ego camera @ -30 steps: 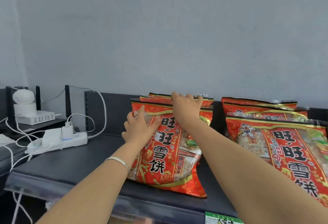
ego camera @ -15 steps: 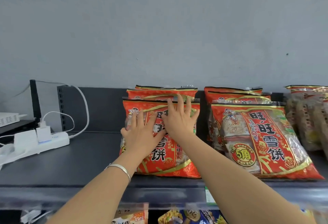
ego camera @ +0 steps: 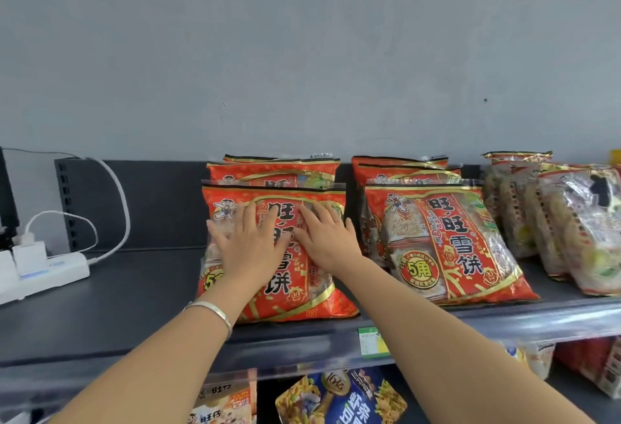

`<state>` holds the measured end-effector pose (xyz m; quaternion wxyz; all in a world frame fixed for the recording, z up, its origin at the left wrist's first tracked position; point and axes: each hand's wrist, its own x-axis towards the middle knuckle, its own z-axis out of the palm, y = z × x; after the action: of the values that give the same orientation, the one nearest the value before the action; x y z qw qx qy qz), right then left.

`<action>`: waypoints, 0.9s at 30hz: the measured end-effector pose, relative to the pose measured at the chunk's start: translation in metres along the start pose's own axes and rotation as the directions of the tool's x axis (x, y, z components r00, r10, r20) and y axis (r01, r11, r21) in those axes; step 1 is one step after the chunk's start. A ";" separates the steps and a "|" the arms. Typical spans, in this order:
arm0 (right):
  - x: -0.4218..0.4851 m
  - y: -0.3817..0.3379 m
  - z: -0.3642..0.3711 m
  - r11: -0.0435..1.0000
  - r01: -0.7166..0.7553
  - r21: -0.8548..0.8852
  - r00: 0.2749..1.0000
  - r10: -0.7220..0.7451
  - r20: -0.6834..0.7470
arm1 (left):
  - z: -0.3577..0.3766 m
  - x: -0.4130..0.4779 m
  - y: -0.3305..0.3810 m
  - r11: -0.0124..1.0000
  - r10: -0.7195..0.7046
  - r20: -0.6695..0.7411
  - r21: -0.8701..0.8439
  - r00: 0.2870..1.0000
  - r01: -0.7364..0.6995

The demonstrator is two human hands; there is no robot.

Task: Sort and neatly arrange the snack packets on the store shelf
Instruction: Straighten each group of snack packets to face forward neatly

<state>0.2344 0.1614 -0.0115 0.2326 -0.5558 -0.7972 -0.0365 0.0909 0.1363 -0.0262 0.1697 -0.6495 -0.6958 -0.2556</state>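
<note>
Left hand (ego camera: 250, 249) and right hand (ego camera: 324, 242) lie flat, fingers spread, pressing side by side on the front red foil rice-cracker packet (ego camera: 295, 302). This packet leans back on two matching packets (ego camera: 272, 171) near the middle of the dark grey metal shelf (ego camera: 134, 289), its foot close to the front edge. Just beside it, toward the right end, a second red row (ego camera: 447, 242) stands three deep and looks squared already. The pale clear-wrapped packets (ego camera: 571, 222) at the right end lean unevenly, so they probably remain to be tidied. I judge the work roughly halfway. A white power strip (ego camera: 43, 275) sits toward the left end.
</note>
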 end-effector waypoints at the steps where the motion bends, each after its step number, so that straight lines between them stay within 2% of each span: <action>1: -0.003 0.004 -0.001 1.000 0.013 -0.011 1.000 -0.013 -0.023 | -0.001 0.000 0.007 0.999 0.044 -0.011 -0.024 0.999 -0.044; 5: -0.018 0.029 -0.007 0.999 0.020 -0.042 0.991 -0.026 -0.135 | -0.002 -0.008 0.047 0.972 0.222 -0.018 -0.073 0.975 -0.222; 8: -0.032 0.059 -0.017 0.996 -0.083 -0.038 0.978 0.074 -0.193 | 0.002 -0.013 0.080 0.928 0.354 0.000 -0.123 0.935 -0.352; 12: -0.056 0.103 -0.035 0.974 -0.218 -0.062 0.952 0.198 -0.232 | 0.015 -0.021 0.127 0.893 0.418 0.117 -0.235 0.901 -0.384; 18: -0.090 0.176 -0.055 0.936 -0.343 -0.072 0.922 0.321 -0.217 | 0.038 -0.037 0.202 0.909 0.364 0.161 -0.274 0.917 -0.313; 21: -0.109 0.211 -0.057 0.901 -0.428 -0.070 0.895 0.412 -0.174 | 0.052 -0.054 0.232 0.934 0.257 0.229 -0.307 0.939 -0.181; 23: -0.119 0.229 -0.056 0.872 -0.490 -0.001 0.868 0.488 -0.097 | 0.058 -0.064 0.247 0.942 0.174 0.260 -0.326 0.950 -0.083; 27: -0.130 0.249 -0.048 0.859 -0.502 0.100 0.863 0.505 -0.006 | 0.067 -0.075 0.258 0.966 0.080 0.188 -0.257 0.979 -0.029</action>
<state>0.5114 0.1273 -0.0722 0.2732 -0.7322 -0.6214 0.0546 0.3599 0.1201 -0.0887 0.0229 -0.7068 -0.6527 -0.2717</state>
